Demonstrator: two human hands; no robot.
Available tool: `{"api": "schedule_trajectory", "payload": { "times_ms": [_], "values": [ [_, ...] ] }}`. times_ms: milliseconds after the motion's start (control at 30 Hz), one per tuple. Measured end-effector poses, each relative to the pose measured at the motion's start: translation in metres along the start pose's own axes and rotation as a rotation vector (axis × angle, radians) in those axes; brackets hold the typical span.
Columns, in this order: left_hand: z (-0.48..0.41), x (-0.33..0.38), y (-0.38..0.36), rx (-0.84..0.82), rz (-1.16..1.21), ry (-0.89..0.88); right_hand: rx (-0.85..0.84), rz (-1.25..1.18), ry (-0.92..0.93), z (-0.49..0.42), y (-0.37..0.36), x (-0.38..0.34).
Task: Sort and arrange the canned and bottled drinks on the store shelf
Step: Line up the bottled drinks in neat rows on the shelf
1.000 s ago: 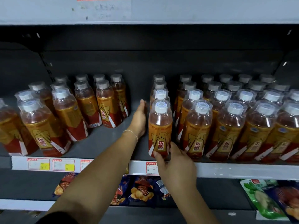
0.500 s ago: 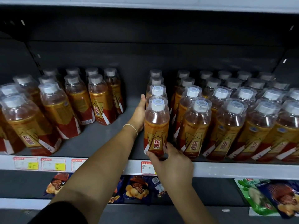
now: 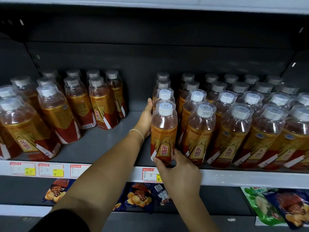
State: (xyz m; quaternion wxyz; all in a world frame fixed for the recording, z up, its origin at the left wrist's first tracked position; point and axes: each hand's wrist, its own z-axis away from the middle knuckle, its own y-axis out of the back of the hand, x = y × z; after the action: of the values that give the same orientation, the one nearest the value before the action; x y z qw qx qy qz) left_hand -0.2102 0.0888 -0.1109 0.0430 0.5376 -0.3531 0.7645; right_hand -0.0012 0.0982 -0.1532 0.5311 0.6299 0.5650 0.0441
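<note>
Both forearms bare; thin white bracelet (image 3: 137,132) on left wrist, black sleeve (image 3: 61,221) bunched abv. left elbow.

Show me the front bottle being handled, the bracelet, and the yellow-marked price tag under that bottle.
Front bottle (image 3: 164,131): head view, upper label.
Bracelet (image 3: 138,132): head view, strand across the left wrist.
Price tag (image 3: 151,174): head view, its white middle.

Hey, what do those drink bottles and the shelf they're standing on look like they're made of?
The front bottle looks like clear plastic: the amber drink shows through above a glossy printed sleeve, with a white, probably plastic, cap. The shelf appears to be painted dark grey metal, matte, with a pale front rail; the picture cannot confirm that.
</note>
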Motion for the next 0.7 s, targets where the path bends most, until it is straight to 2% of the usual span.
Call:
{"api": "schedule_trajectory", "payload": {
  "times_ms": [133,233,367,700],
  "values": [
    [0.002,0.000,-0.006,-0.030,0.036,0.001,0.017,-0.015,0.002,0.001,0.000,0.003],
    [0.004,0.001,-0.008,-0.129,0.164,-0.003,0.030,-0.033,0.008,0.002,0.000,0.005],
    [0.002,0.001,-0.009,-0.217,0.205,0.021,0.046,-0.049,0.015,0.002,0.001,0.008],
    [0.002,0.001,-0.012,-0.174,0.197,0.063,0.051,-0.027,0.010,0.002,0.001,0.008]
  ]
}}
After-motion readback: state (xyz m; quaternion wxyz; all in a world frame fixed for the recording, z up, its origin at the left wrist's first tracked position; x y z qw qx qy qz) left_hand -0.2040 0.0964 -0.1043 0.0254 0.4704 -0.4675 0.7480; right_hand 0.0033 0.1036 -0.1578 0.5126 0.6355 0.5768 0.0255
